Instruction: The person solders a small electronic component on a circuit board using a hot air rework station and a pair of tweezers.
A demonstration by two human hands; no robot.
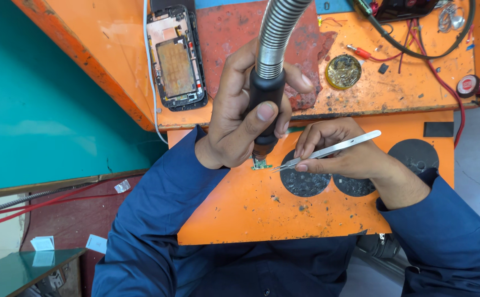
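A tiny green circuit piece (260, 164) lies on my orange board (251, 214), right under the tip of the hot air tool (266, 104). My left hand (240, 118) is wrapped tight around that tool's black handle, pointing it down at the piece. My right hand (339, 148) pinches silver tweezers (328, 149), and their sharp tips sit just beside the piece (I cannot tell if they touch it). Farther up on the orange table (394, 88) lies an opened phone (175, 58) and a round brass tin (343, 71).
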